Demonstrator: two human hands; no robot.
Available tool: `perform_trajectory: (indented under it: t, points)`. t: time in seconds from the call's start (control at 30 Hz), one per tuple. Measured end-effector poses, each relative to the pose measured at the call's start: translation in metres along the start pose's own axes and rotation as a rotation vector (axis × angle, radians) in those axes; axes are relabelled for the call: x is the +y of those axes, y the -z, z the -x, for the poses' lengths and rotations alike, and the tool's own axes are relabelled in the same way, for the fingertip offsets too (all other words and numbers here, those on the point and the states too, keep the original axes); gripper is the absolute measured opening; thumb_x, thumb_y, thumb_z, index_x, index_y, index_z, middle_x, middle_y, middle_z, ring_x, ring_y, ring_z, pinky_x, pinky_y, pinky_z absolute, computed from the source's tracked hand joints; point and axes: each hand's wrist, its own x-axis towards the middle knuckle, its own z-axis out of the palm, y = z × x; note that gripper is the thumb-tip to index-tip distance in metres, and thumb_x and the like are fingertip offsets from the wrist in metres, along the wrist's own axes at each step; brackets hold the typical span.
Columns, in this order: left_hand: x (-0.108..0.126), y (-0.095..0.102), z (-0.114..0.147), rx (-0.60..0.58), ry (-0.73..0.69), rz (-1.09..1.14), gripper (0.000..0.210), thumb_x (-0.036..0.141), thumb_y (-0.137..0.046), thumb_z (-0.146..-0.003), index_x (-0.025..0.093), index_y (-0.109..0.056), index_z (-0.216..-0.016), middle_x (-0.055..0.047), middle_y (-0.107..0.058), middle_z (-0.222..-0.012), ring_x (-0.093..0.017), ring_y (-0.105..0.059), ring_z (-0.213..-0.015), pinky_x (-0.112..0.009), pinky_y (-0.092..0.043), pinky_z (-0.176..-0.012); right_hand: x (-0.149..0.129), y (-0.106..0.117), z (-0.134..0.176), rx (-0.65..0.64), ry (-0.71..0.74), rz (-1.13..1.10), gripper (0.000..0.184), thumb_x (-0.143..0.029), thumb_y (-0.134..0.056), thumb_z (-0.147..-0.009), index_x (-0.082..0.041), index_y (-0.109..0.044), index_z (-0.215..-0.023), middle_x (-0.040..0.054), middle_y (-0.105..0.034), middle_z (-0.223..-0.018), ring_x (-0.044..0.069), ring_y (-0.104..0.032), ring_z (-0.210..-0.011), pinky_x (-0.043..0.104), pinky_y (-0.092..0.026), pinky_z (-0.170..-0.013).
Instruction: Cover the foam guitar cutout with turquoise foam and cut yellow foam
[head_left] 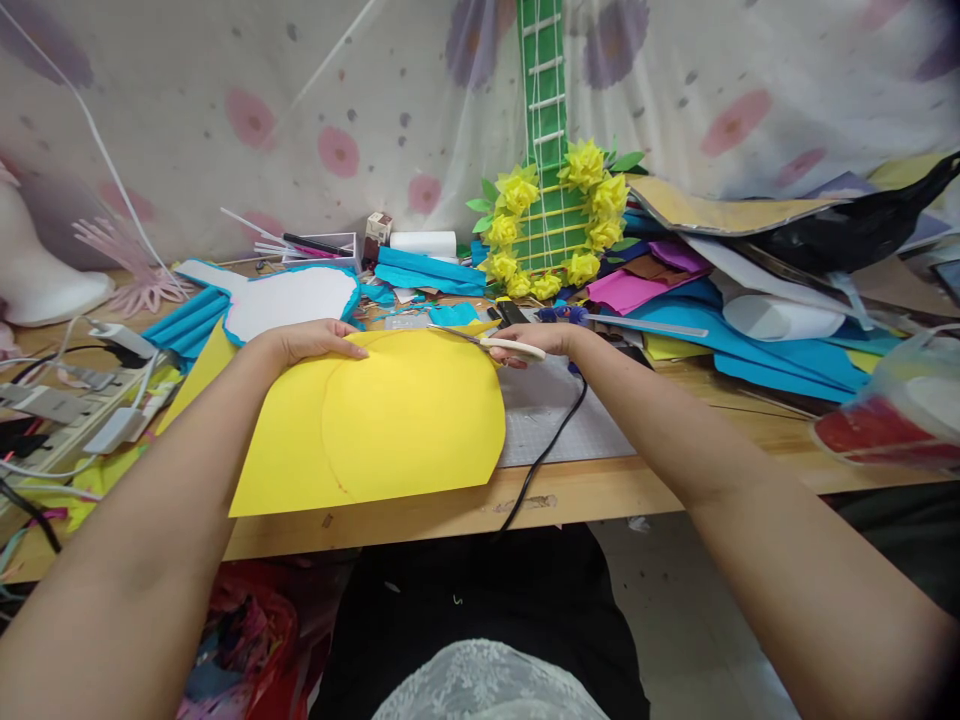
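A large sheet of yellow paper [412, 420] with a curved drawn line reaches over the table's front edge; its right side is cut round. My left hand [319, 342] grips its far edge, thumb on top. My right hand [534, 345] is closed round the handles of a pair of scissors [517, 348], whose blades point left at the sheet's far edge. Just behind lies a white guitar-shaped cutout [292, 300] edged in blue. A green paper guitar [551, 220] ringed with yellow paper flowers [585, 165] leans against the curtain.
Power strips and cables [67, 400] crowd the left. Coloured paper [765, 340] is heaped at the right, near a clear cup with red on it [885, 430]. A black cord [555, 440] hangs over the wooden table edge [427, 525]. Below left is a red bag [255, 630] of scraps.
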Motion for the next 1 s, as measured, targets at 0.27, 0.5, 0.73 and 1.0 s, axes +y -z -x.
perform_trajectory:
  t: [0.27,0.5,0.73,1.0]
  points:
    - [0.001,0.001,0.001,-0.01,-0.003,-0.009,0.043,0.042,-0.084,-0.044,0.019,-0.072,-0.078,-0.008,-0.073,-0.078,-0.024,-0.069,-0.069,-0.034,-0.056,-0.073,-0.002,0.0,0.002,0.019,0.003,0.049,0.045,-0.055,-0.068,-0.073,-0.015,-0.049,-0.072,-0.0068,-0.044,-0.051,0.003,-0.04,-0.04,0.017,-0.029,-0.038]
    - [0.001,0.0,0.002,-0.005,0.018,-0.014,0.042,0.041,-0.084,-0.042,0.019,-0.072,-0.076,-0.008,-0.073,-0.078,-0.025,-0.069,-0.071,-0.034,-0.056,-0.073,-0.003,0.002,0.003,0.029,-0.016,0.037,0.042,-0.05,-0.07,-0.073,-0.015,-0.048,-0.076,-0.0083,-0.043,-0.05,0.003,-0.039,-0.039,0.016,-0.028,-0.037]
    - [0.003,-0.001,0.004,0.006,0.021,-0.004,0.044,0.04,-0.085,-0.04,0.018,-0.073,-0.076,-0.008,-0.073,-0.076,-0.026,-0.069,-0.07,-0.035,-0.056,-0.073,-0.004,0.003,0.005,0.04,-0.019,0.071,0.044,-0.052,-0.072,-0.071,-0.014,-0.051,-0.081,-0.0082,-0.043,-0.05,0.003,-0.039,-0.04,0.016,-0.031,-0.038]
    - [0.003,0.003,0.005,0.0,0.037,-0.024,0.039,0.038,-0.084,-0.042,0.02,-0.073,-0.075,-0.006,-0.073,-0.076,-0.025,-0.069,-0.069,-0.034,-0.056,-0.073,-0.013,0.0,0.005,0.056,-0.072,0.097,0.046,-0.054,-0.074,-0.065,-0.015,-0.052,-0.075,-0.0097,-0.041,-0.045,0.003,-0.037,-0.037,0.017,-0.029,-0.037]
